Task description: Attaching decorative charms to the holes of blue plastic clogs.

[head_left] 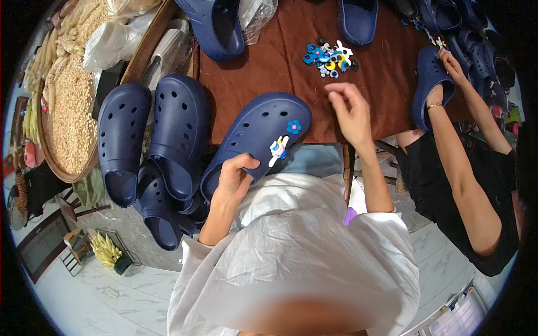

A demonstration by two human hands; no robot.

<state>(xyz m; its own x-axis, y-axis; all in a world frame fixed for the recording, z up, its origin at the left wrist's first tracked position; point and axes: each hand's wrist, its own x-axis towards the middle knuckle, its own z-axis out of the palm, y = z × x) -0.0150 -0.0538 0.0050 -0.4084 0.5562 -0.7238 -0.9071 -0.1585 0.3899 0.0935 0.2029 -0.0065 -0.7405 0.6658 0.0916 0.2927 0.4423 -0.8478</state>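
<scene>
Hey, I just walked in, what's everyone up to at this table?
The person's left hand holds a navy clog bearing a blue flower charm and a white figure charm. Their right hand hovers off the clog, near a pile of loose charms on brown cloth; whether it holds anything is unclear. At right, another person has one hand inside a second clog.

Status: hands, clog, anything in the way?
Left hand gripping navy clog. Right hand open, seemingly empty. Flower charm, white figure charm on clog. Nothing seen between right hand and charm pile.
</scene>
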